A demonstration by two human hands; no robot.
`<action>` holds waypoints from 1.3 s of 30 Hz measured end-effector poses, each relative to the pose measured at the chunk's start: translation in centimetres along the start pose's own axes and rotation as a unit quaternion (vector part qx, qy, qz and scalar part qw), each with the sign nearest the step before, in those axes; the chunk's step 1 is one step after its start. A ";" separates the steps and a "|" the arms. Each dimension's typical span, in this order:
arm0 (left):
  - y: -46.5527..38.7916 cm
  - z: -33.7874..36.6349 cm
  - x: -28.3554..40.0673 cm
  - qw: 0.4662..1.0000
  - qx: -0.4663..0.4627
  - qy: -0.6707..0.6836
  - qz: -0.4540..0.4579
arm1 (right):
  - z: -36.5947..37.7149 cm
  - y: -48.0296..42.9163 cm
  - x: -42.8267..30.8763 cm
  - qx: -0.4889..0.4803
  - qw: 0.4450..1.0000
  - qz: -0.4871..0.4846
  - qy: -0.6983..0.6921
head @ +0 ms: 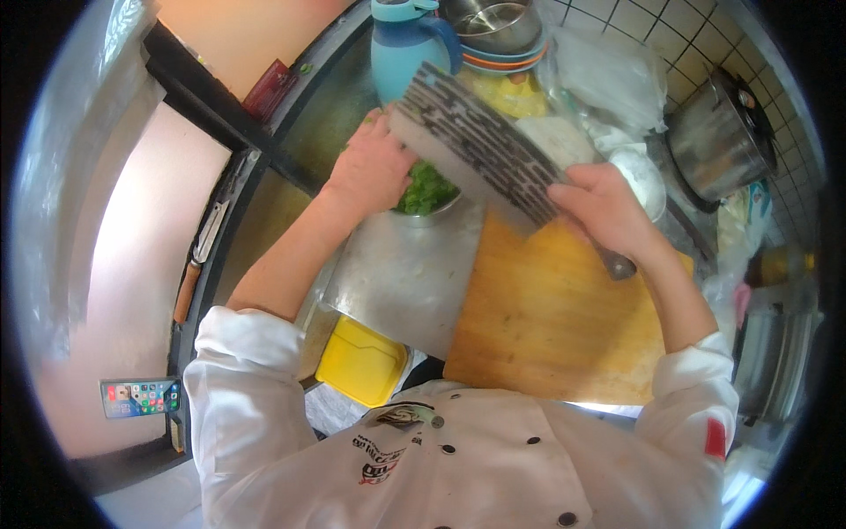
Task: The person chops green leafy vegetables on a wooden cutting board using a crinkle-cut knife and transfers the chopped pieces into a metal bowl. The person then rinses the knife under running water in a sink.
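Note:
My right hand (pixel 601 205) grips the handle of a broad cleaver (pixel 482 145), which is raised and tilted, its dark ridged blade face towards me. The blade spans from above the wooden cutting board (pixel 562 311) to the far side of a metal bowl (pixel 429 218). Chopped green leaves or scallions (pixel 426 188) lie in that bowl, partly hidden under the blade and my left hand. My left hand (pixel 373 162) is at the bowl's left side, close to the blade's far end. Its fingertips are partly hidden, so whether they touch the blade or bowl is unclear.
A steel counter (pixel 406 278) borders the board. Behind stand a blue jug (pixel 403 59), stacked plates with a steel pot (pixel 492 26), and plastic bags (pixel 601 73). A large lidded pot (pixel 717 139) is at right. Left are a knife (pixel 190 287), a phone (pixel 140 398) and a yellow container (pixel 363 360).

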State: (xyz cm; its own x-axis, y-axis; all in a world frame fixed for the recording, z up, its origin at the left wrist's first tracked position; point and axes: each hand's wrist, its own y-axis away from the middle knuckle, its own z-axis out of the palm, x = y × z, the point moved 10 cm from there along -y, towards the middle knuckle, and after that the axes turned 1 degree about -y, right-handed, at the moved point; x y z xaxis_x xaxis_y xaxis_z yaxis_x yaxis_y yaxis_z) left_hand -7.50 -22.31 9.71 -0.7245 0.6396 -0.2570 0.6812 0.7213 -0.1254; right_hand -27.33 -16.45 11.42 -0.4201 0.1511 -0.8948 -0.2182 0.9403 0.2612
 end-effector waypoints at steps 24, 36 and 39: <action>3.6 -1.7 1.4 0.995 0.015 0.061 0.076 | 1.0 -3.8 1.3 0.016 0.997 0.061 -0.055; 3.6 -0.9 3.3 0.993 -0.062 -0.010 0.097 | 1.3 -4.8 0.4 -0.064 0.993 0.071 -0.067; 3.7 -1.1 3.5 0.992 -0.056 -0.017 0.112 | 0.4 -4.9 0.4 -0.028 0.997 0.066 -0.041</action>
State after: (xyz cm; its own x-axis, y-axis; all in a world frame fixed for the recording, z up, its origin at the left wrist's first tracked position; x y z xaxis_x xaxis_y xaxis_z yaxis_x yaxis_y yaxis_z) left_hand -7.66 -17.12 9.38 -0.5511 0.7789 -0.2994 0.8072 0.5885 0.0453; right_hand -26.10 -20.89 9.67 -0.3764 0.2995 -0.8767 -0.2153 0.8921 0.3972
